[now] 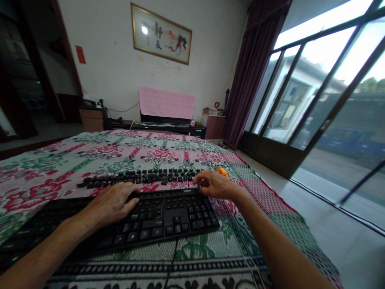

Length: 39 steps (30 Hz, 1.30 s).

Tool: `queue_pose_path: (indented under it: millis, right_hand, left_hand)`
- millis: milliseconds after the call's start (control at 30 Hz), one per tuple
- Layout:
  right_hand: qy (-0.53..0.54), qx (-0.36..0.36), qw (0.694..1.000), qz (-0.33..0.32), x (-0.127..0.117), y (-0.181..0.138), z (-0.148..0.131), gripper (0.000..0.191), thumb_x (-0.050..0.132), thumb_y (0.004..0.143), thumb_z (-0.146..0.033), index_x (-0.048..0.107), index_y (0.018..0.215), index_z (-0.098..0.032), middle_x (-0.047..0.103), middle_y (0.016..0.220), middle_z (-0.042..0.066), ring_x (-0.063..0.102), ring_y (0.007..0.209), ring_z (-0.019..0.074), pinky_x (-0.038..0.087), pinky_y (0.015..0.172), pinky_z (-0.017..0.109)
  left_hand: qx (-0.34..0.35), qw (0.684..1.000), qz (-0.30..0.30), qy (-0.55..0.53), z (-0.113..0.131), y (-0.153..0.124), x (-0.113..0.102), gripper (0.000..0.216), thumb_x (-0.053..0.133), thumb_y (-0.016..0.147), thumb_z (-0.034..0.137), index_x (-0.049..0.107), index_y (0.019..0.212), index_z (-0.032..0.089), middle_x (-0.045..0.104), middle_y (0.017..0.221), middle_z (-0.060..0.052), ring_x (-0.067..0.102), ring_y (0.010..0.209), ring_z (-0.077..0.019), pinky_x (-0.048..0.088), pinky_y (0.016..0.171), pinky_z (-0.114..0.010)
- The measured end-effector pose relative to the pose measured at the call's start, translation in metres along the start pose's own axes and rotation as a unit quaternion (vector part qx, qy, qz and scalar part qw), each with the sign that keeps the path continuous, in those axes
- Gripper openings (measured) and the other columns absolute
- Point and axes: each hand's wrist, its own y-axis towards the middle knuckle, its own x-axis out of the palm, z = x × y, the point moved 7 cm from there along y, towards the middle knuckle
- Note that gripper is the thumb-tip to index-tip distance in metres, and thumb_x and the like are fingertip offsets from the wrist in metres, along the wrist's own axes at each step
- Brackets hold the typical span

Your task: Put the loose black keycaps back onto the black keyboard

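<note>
A black keyboard (153, 220) lies at a slant on the patterned cloth in front of me. Its upper rows show bare key sockets, while many lower keys and the number block carry keycaps. My left hand (116, 202) rests over the middle of it, fingers stretched out and thumb apart. At the keyboard's upper right corner, my right hand (215, 184) has its fingertips bent in a pinch; whatever they hold is too small and hidden to name. Loose black keycaps (147, 176) lie in rows just behind the keyboard, close to the right fingertips.
A crumpled orange item (221, 171) lies beyond my right hand. The flowered cloth (168, 148) spreads over the wide surface, its edge falling off at the right. Farther back are a low black cabinet (168, 128), a pink cloth (167, 102) and glass doors (315, 100).
</note>
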Motion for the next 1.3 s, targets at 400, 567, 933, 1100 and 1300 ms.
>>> queue_pose_path:
  millis: [400,567,933,1100,1300]
  right_hand:
    - [0.193,-0.002,0.979,-0.066,0.011,0.0,-0.002,0.032,0.049,0.068,-0.015,0.049,0.1,-0.017,0.053,0.079,0.0,0.048,0.068,0.0084,0.039,0.059,0.021]
    - [0.186,-0.012,0.981,-0.057,0.009,0.0,-0.002,0.026,0.052,0.066,-0.015,0.054,0.092,-0.017,0.054,0.081,0.0,0.049,0.07,0.0081,0.039,0.062,0.021]
    - [0.201,0.009,0.979,-0.044,0.012,0.003,0.004,0.023,0.056,0.064,-0.024,0.056,0.086,-0.015,0.057,0.075,0.0,0.051,0.067,0.009,0.039,0.058,0.021]
    - [0.196,-0.003,0.98,-0.036,0.01,0.003,0.005,0.023,0.054,0.067,-0.025,0.056,0.087,-0.015,0.058,0.077,0.001,0.051,0.069,0.0094,0.04,0.062,0.022]
    - [0.193,0.004,0.981,-0.036,0.009,0.003,0.007,0.027,0.054,0.067,-0.021,0.055,0.093,-0.016,0.057,0.08,0.0,0.051,0.07,0.0097,0.041,0.063,0.022]
  left_hand:
    - [-0.001,1.0,-0.002,0.006,0.003,-0.001,-0.001,0.029,0.035,0.073,0.035,0.053,0.09,0.021,0.055,0.088,-0.004,0.049,0.084,-0.0173,0.036,0.075,-0.028]
    - [-0.002,1.0,-0.006,-0.001,0.002,0.0,0.0,0.028,0.036,0.072,0.035,0.053,0.089,0.021,0.055,0.086,-0.004,0.049,0.082,-0.0174,0.036,0.074,-0.029]
    - [-0.005,1.0,-0.007,-0.012,0.002,-0.001,-0.001,0.028,0.036,0.072,0.035,0.054,0.089,0.021,0.055,0.088,-0.004,0.048,0.084,-0.0178,0.036,0.076,-0.03]
    - [-0.005,1.0,-0.001,-0.019,0.0,-0.001,0.0,0.028,0.037,0.072,0.035,0.054,0.09,0.021,0.055,0.089,-0.004,0.048,0.085,-0.0177,0.036,0.077,-0.029]
    - [-0.005,1.0,-0.006,-0.019,-0.001,0.0,0.001,0.029,0.037,0.072,0.035,0.053,0.091,0.021,0.055,0.089,-0.004,0.048,0.085,-0.0184,0.036,0.077,-0.03]
